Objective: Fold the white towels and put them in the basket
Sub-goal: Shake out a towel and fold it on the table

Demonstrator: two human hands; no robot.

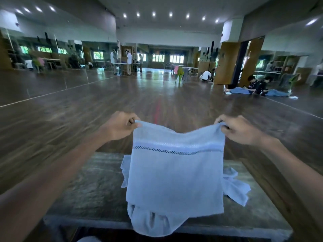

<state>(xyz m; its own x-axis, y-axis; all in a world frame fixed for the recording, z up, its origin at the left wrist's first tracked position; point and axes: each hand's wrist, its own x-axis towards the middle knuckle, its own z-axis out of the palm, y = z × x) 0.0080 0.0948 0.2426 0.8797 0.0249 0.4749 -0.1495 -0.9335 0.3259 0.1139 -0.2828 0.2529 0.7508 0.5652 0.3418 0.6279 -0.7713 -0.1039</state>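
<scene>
The left hand pinches the top left corner of the towel, fingers curled tight on the hem. The towel hangs straight down in front of the person. Its top edge runs left to right between the hands and sags a little in the middle, and its lower end bunches on the near edge of the bench. The right hand pinches the other top corner the same way. Both hands are level and equally near, so the fold likely means bringing corner to corner. Spare towels lie behind on the bench, to the right. No basket shows.
</scene>
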